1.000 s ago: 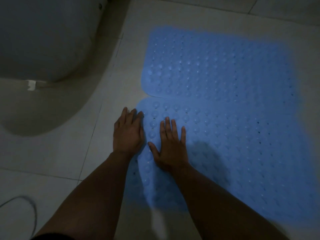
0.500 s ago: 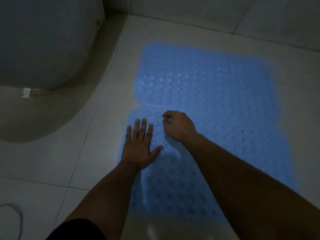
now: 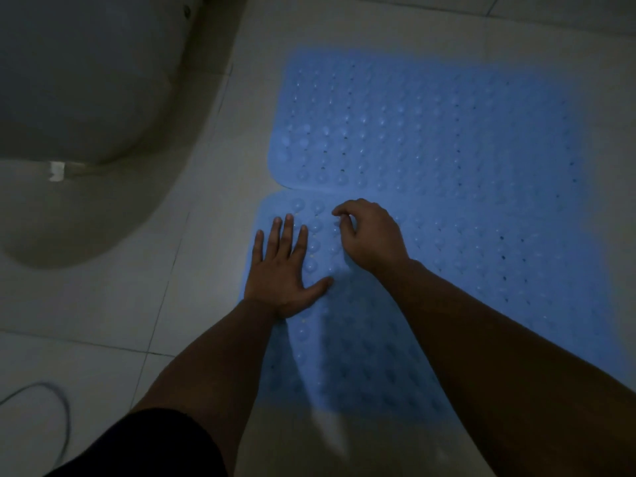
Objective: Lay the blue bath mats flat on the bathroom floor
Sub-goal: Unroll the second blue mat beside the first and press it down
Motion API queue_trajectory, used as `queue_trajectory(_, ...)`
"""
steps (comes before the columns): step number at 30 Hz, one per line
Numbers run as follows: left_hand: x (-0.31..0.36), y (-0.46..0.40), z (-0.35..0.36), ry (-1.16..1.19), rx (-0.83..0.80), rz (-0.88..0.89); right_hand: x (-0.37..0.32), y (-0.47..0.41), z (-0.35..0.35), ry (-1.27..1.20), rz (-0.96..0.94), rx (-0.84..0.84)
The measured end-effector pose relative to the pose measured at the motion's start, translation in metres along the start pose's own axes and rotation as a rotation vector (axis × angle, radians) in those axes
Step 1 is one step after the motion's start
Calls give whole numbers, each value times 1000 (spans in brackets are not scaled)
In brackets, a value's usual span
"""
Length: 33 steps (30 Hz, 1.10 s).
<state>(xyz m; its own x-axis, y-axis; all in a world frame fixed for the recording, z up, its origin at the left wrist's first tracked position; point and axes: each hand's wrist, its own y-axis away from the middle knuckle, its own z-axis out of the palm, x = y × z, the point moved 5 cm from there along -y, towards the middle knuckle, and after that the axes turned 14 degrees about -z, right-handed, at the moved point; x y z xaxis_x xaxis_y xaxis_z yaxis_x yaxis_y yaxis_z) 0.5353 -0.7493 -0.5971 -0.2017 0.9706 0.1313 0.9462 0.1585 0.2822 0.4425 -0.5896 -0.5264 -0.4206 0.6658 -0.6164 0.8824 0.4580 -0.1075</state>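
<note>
- Dim bathroom, pale tiled floor (image 3: pixel 192 304): two blue bath mats lie edge to edge, the far mat (image 3: pixel 430 125) beyond the near mat (image 3: pixel 481 270).
- My left hand (image 3: pixel 282 273), fingers spread, presses flat on the near mat's left edge.
- My right hand (image 3: pixel 371 235) curls its grip, fingertips on the mat's bumps near the seam; whether it pinches anything, I cannot tell.
- A white toilet (image 3: pixel 69 80) stands at the floor's far-left corner; a thin cable (image 3: pixel 63 421) loops near-left.
</note>
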Motion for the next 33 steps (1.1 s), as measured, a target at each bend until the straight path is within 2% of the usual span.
queue_trajectory(3, -2, -8, -22, 95, -180, -36, -12, -3, -16, -5, 28, -24)
queue_trajectory(4, -3, -11, -32, 141, -191, -44, -16, -4, -20, -13, 34, -20)
queue_trajectory(8, -11, 3, -47, 215, 76, 19, -24, -5, -28, -25, 37, 2)
queue_trajectory(12, -7, 38, -5, 106, 33, 96, -22, 4, -20, -34, 21, 15)
queue_trajectory(16, -7, 47, 4, -2, 156, 119, -12, 12, -10, -30, 3, 3)
queue_trajectory(23, -10, 44, 8, -4, 170, 112, 10, 12, -6, 17, -10, 32)
queue_trajectory(28, -6, 42, 9, -17, 98, 116, 9, 13, -4, 90, 23, -5)
queue_trajectory(32, -11, 34, -5, 75, -21, 89, -17, 9, 3, 71, 87, -124)
queue_trajectory(33, -14, 29, -16, 128, 9, 79, -23, 12, 8, 81, 91, -148)
